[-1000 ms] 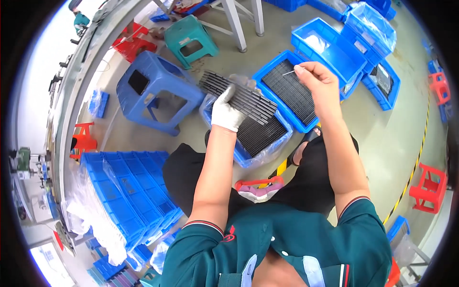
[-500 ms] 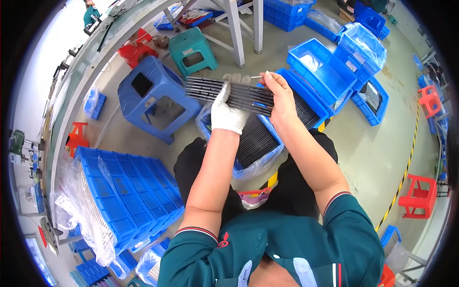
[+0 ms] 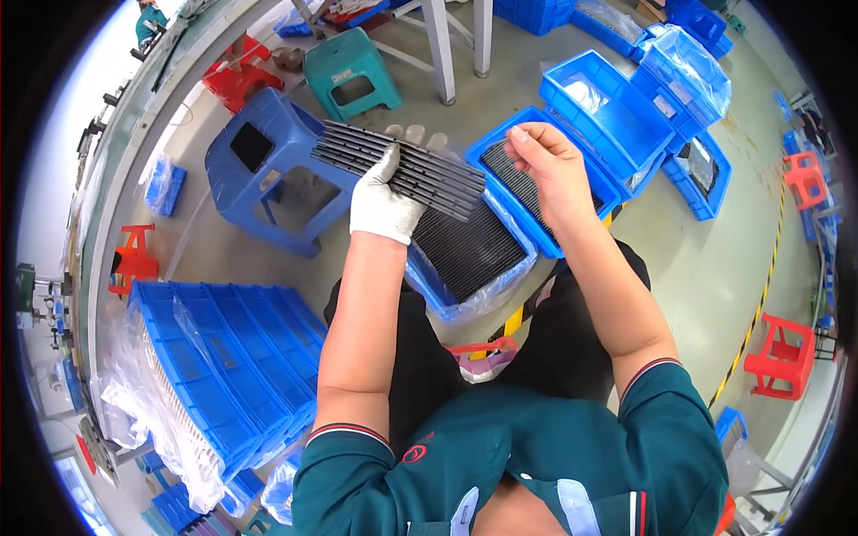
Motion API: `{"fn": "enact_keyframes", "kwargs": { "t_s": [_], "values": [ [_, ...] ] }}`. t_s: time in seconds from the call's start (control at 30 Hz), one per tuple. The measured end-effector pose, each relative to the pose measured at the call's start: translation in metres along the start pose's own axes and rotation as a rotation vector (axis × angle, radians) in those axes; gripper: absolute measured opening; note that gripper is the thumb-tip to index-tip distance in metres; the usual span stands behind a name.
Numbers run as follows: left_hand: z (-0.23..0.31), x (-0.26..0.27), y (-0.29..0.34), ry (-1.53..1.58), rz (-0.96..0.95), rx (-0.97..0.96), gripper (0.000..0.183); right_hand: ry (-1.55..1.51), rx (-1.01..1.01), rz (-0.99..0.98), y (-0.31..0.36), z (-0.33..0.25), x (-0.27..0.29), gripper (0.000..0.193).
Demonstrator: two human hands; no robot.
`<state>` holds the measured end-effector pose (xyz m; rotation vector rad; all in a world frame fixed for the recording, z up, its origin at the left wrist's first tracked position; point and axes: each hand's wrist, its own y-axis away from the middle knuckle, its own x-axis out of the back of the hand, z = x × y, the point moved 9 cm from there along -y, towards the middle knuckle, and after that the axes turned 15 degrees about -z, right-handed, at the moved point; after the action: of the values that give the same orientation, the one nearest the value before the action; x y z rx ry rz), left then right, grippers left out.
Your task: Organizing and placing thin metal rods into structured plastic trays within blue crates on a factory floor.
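My left hand, in a white glove, is closed around a flat bundle of thin black rods. The bundle is tilted, its right end lower, above a plastic-lined blue box that holds rows of similar dark rods. To the right, my bare right hand is raised away from the bundle. Its thumb and forefinger are pinched together, and anything between them is too small to make out. Under this hand sits a second blue box with more dark rods, partly hidden by the hand and forearm.
A blue stool and a green stool stand beyond my left hand. Stacked blue crates rise at my left. More blue bins are at the far right. A red stool is at the right edge, past a striped floor line.
My right hand has moved right, away from the bundle; the thin light piece seen in its fingers earlier no longer shows. My left hand and the rods have shifted slightly left.
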<state>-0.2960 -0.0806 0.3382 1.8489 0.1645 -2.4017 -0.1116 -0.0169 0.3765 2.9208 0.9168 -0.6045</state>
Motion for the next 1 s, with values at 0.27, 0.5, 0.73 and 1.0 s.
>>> {"fn": "enact_keyframes", "kwargs": {
  "t_s": [0.27,0.5,0.73,1.0],
  "values": [
    [0.017,-0.003,0.011,0.000,-0.059,0.002,0.021,0.171,-0.013,-0.197,-0.002,0.007,-0.024,0.015],
    [0.036,0.007,0.016,-0.007,0.049,-0.055,0.019,0.314,0.027,-0.234,-0.005,0.008,-0.047,0.010],
    [0.043,0.010,0.025,-0.031,0.131,-0.055,0.021,0.488,0.005,-0.222,-0.008,0.014,-0.055,0.010],
    [0.041,0.013,0.032,-0.111,0.184,-0.033,0.021,0.835,0.206,-0.265,-0.003,-0.003,-0.077,0.007]
  ]
}}
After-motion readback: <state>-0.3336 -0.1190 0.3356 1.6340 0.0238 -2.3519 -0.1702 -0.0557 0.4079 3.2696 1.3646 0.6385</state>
